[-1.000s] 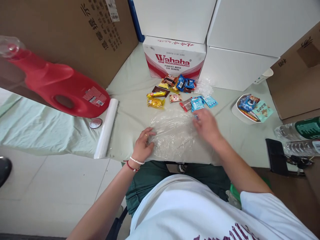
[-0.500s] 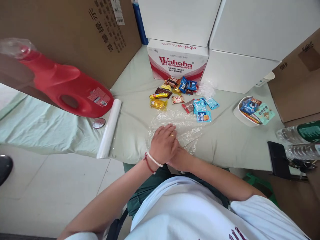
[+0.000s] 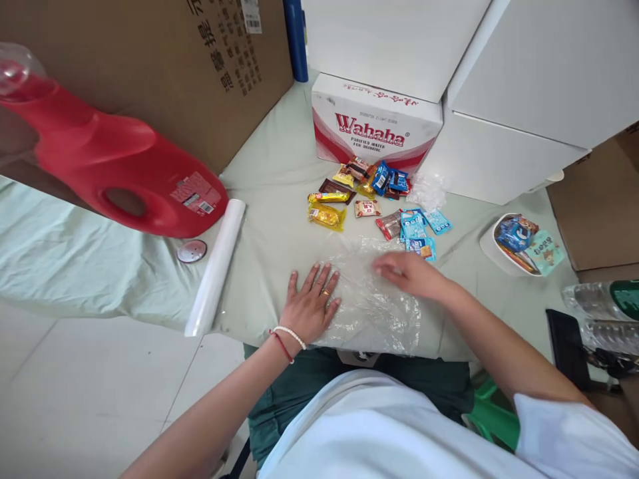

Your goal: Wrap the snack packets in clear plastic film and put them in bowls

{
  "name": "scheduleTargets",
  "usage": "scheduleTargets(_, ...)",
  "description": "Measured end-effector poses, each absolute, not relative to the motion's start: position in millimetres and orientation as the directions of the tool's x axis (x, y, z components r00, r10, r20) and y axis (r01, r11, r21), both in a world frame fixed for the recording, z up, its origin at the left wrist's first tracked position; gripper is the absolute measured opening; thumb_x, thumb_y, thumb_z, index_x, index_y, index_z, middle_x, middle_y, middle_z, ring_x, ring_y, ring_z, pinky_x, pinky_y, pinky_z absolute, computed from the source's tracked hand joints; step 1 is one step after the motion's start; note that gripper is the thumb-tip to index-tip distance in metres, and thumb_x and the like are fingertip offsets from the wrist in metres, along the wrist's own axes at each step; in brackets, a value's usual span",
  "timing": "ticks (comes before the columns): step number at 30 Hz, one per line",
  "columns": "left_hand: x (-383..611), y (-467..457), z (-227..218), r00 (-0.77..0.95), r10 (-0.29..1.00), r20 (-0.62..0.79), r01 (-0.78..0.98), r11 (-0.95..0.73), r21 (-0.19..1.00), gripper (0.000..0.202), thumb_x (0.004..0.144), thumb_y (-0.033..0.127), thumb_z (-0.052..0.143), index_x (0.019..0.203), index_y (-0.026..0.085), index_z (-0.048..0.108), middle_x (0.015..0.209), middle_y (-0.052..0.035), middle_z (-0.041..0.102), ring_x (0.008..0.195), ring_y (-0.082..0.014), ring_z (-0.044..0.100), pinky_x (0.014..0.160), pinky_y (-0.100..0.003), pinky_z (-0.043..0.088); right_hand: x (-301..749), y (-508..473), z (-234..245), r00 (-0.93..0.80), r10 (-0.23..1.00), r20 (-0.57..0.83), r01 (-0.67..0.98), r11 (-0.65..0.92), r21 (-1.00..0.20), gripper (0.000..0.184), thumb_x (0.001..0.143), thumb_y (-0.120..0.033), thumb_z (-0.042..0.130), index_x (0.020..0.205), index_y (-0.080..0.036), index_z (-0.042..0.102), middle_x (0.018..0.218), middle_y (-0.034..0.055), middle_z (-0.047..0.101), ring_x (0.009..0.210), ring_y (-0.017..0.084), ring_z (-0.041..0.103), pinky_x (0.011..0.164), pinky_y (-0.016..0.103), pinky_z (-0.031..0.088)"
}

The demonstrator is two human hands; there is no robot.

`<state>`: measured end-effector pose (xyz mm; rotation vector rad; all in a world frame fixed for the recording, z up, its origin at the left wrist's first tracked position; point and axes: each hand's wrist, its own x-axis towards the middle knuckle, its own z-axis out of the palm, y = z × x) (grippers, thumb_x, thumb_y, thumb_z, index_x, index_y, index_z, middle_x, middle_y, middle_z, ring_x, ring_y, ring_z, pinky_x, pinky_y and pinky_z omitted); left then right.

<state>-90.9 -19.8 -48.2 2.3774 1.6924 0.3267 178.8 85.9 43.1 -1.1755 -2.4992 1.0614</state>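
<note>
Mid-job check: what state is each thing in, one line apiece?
Clear plastic film: spread out, wrinkled
Left bare hand: open, palm down, at the film's left edge
Right bare hand: fingers bent, grip unclear
White cylindrical roll: lying on its side
Red plastic jug: clear cap on
White oval plastic tub: uncovered, holding packets
Multicoloured plastic-wrapped snacks: loosely scattered

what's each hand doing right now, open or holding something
Left hand: open, palm down, fingers spread, by the clear plastic sheet.
Right hand: fingers curled over the sheet; cannot tell if gripping.
</note>
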Motion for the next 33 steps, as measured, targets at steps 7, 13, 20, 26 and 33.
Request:
scheduleTargets(7,-95,-19,-49,0.331,0.942,0.056,0.897,-0.332,0.293,0.059,0.106,0.044,0.04,0.163,0.03,0.037,0.171,-0.0081,0.032,0.159,-0.0334,0.03,0.129,-0.067,0.003,38,193,17,-0.547,0.837,-0.015,0.813,0.527,-0.249,0.061,0.098,-0.042,0.067,0.148,-0.009,0.055,0.139,0.024,0.061,0.135,0.038,0.045,0.112,0.052,0.038)
scheduleTargets(13,-93,-21,-50,0.328,0.942,0.069,0.89,-0.333,0.31,0.061,0.105,0.048,0.041,0.163,0.029,0.037,0.17,-0.0097,0.033,0.159,-0.0343,0.03,0.128,-0.07,0.004,59,185,13,-0.523,0.846,0.102,0.801,0.529,-0.281,0.041,0.097,-0.028,0.063,0.136,-0.015,0.066,0.126,0.017,0.067,0.124,0.034,0.051,0.11,0.05,0.038)
scheduleTargets(20,-75,-37,-52,0.206,0.975,0.08,0.912,-0.221,0.345,0.059,0.106,0.043,0.036,0.164,0.028,0.035,0.17,-0.0113,0.033,0.159,-0.0346,0.03,0.125,-0.075,0.001,149,80,34,-0.608,0.762,0.222,0.629,0.633,-0.451,0.044,0.096,-0.033,0.064,0.139,-0.024,0.063,0.131,0.0119,0.066,0.135,0.034,0.046,0.114,0.054,0.038)
scheduleTargets(26,-77,-38,-56,0.165,0.982,0.095,0.912,-0.188,0.366,0.062,0.106,0.042,0.035,0.166,0.025,0.03,0.169,-0.015,0.035,0.155,-0.0332,0.038,0.127,-0.07,0.01,151,23,-22,-0.648,0.759,0.056,0.677,0.608,-0.415,0.048,0.095,-0.024,0.065,0.142,-0.023,0.062,0.135,0.0143,0.065,0.141,0.035,0.044,0.119,0.064,0.031)
scheduleTargets(33,-98,-31,-53,0.071,0.995,0.07,0.922,-0.092,0.376,0.058,0.107,0.043,0.027,0.159,0.024,0.044,0.166,-0.0149,0.042,0.152,-0.0306,0.043,0.125,-0.065,0.023,201,-19,-22,-0.646,0.73,0.222,0.562,0.653,-0.508,0.062,0.098,-0.046,0.063,0.154,-0.022,0.049,0.152,0.0194,0.052,0.143,0.035,0.044,0.118,0.061,0.042)
